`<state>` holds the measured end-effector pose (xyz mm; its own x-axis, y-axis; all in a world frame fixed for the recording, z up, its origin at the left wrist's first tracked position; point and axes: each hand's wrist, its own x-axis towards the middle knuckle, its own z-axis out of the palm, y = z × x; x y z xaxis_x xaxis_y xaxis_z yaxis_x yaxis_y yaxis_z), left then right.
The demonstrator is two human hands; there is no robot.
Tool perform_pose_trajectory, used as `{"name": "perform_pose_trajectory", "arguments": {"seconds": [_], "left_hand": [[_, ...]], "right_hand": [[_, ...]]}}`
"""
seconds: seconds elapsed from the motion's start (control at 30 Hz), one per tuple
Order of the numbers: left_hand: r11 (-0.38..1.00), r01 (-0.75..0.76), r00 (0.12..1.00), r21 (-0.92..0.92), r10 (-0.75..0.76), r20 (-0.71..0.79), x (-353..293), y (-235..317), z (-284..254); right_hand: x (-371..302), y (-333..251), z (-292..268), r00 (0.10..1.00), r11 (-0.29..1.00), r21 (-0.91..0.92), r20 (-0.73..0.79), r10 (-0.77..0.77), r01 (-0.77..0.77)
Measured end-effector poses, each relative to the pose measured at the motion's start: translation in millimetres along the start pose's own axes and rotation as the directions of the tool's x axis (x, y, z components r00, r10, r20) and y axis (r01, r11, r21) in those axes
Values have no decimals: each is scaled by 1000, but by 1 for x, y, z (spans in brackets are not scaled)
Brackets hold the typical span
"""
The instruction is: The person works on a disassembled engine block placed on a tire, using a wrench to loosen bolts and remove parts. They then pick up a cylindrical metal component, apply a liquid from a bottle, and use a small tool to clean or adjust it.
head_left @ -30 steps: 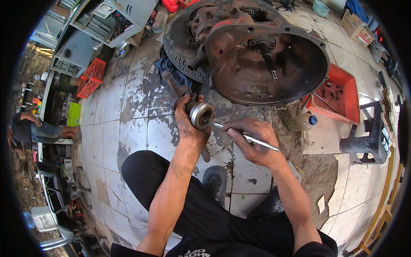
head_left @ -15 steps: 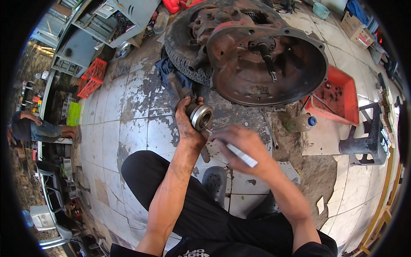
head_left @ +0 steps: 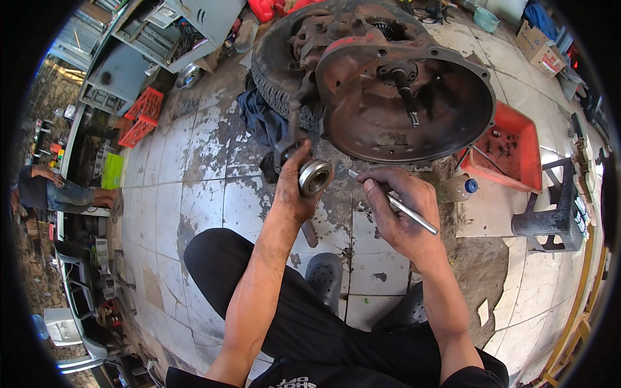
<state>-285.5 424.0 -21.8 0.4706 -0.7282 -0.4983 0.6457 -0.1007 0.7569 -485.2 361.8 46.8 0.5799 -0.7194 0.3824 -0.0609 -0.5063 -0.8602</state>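
Our left hand is raised, fingers curled in a grip; our right hand is closed, both forearms reaching forward.

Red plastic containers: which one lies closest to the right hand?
The red tray at the right, just beyond the rusty housing, lies closest to the right hand. The two red crates sit far off at upper left.

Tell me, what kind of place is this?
Most likely a vehicle repair workshop. A big rusty gearbox housing lies on the stained tile floor, and the left hand holds a round metal bearing while the right hand holds a thin metal tool.
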Motion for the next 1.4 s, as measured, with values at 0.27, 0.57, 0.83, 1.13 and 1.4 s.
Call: {"name": "perform_pose_trajectory", "arguments": {"seconds": [0.27, 0.57, 0.83, 1.13, 1.4], "left_hand": [[936, 72, 976, -343, -137, -168, 3, -2, -4], [889, 59, 997, -455, -77, -21, -16, 11, 9], [735, 134, 960, -665, 70, 270, -20, 22, 5], [903, 28, 996, -430, -64, -70, -18, 12, 12], [818, 156, 957, -553, 14, 291, -19, 13, 2]], "right_hand": [[-4, 22, 3, 990, 983, 120, 62, 130, -137], [-2, 21, 4, 979, 968, 169, 122, 164, -183], [-3, 22, -1, 976, 937, 274, 84, 200, -215], [-4, 21, 5, 986, 963, 225, 98, 132, -151], [-13, 16, 24, 943, 966, -2, 217, -251, 258]]}}
